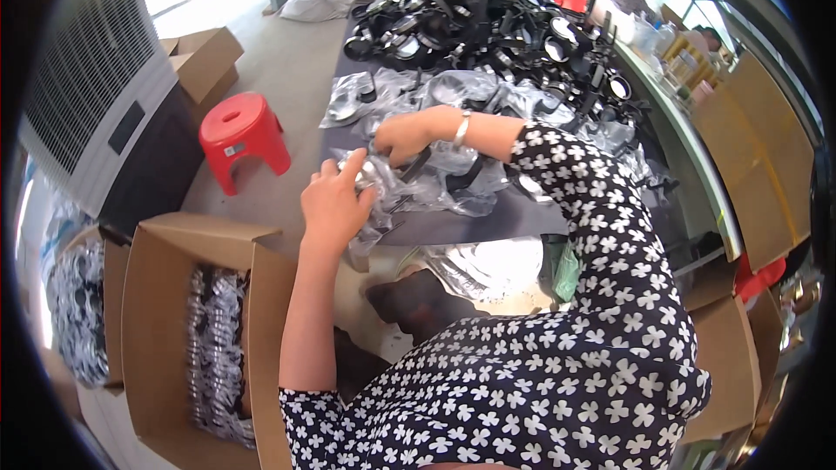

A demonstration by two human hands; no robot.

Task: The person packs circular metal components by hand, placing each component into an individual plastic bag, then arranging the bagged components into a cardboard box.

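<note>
My left hand [333,209] is at the table's near left corner, thumb and fingers around a part in a clear plastic bag [369,176]. Just beyond it, my right hand [407,136] reaches across from the right with curled fingers pressed into the crumpled plastic; what the fingertips hold is hidden. More bagged parts [461,178], dark pieces in clear film, lie under and beside my right wrist. Behind them rises a big heap of loose black parts [488,22] with shiny round faces; their exact kind is unclear.
At my left stands an open carton [157,339] with stacked plastic-wrapped parts [218,352]. A red stool [244,135] and a tall grey air cooler [96,78] are farther left. Cardboard [749,157] stands at the right. Two people work at a far-right bench.
</note>
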